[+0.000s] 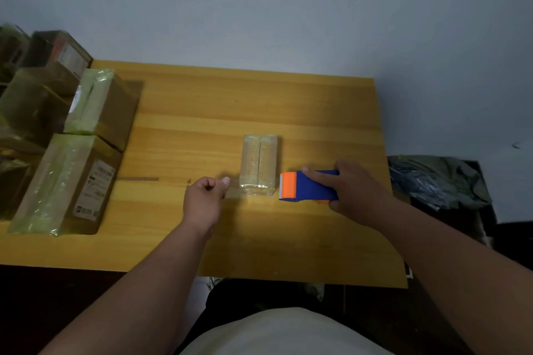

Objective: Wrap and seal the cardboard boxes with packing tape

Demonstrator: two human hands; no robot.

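The small cardboard box (260, 164), already glossy with clear tape and showing a seam down its top, is lying near the middle of the wooden table (202, 112), its long side running away from the person. Just to the right of the box, the right hand (354, 191) is gripping a blue tape dispenser (310, 185), fingers curled round the body and the forefinger lying straight along its top toward the orange cutter end, which is pointing at the box and sitting just beside its near right corner. Just to the left of the box, the left hand (205, 196) is curling into a loose fist, thumb tip pressing against the forefinger close to the box's near left corner; it seems to be pinching the free end of a clear tape strip (235, 190) that is stretching across the box's near end, though the film is faint and hard to make out. Farther left of the box, along the table's left edge, two larger taped boxes (66, 181) are sitting one behind the other, their tops shiny with greenish film and the nearer one bearing a printed label. Beyond those, off the table's left side, more brown cartons (37, 89) are piling up in shadow. To the right of the box, past the table edge, a crumpled grey-green bag (438, 178) is lying low against the wall.
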